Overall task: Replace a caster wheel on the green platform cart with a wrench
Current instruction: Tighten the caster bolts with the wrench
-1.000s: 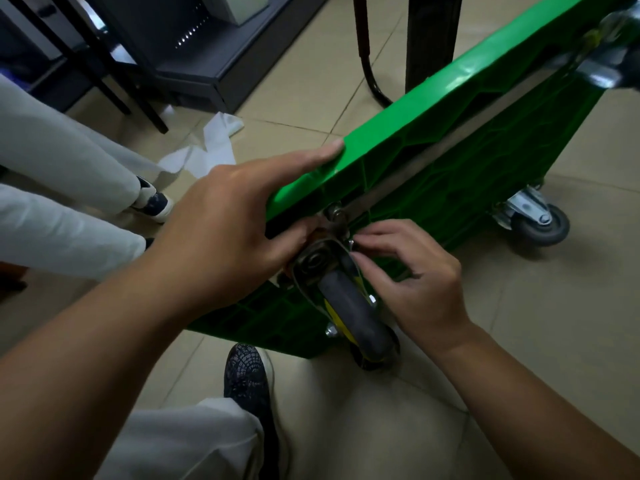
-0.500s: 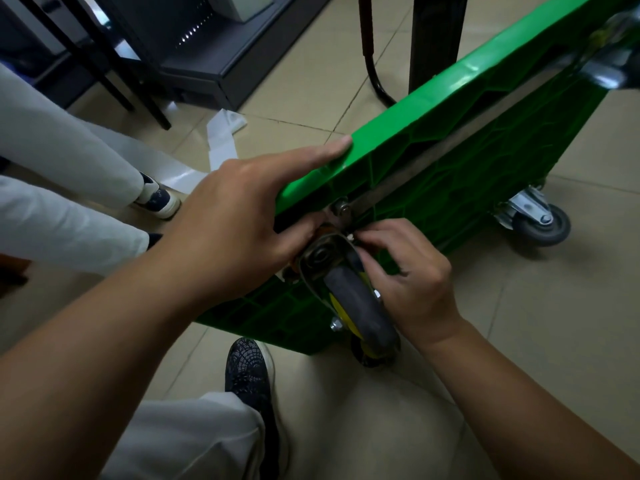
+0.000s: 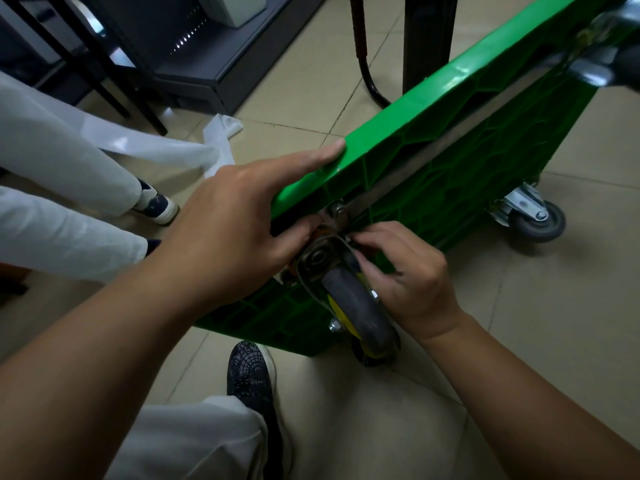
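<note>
The left hand (image 3: 228,230) is clamped on the tilted green plastic platform cart (image 3: 433,109). The right hand (image 3: 412,282) is pinched at the mount of the grey rubber caster wheel (image 3: 353,306), at its three o'clock. Finger-threading is judged underway, and a wrench is needed next.

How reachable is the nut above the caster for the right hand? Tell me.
Probably yes. The right hand pinches at the caster below the nut, which shows uncovered; the left hand holds the cart beside it.

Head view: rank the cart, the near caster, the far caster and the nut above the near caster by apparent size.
1. cart
2. near caster
3. far caster; it may look smaller only because it is farther from the camera
4. nut
</note>
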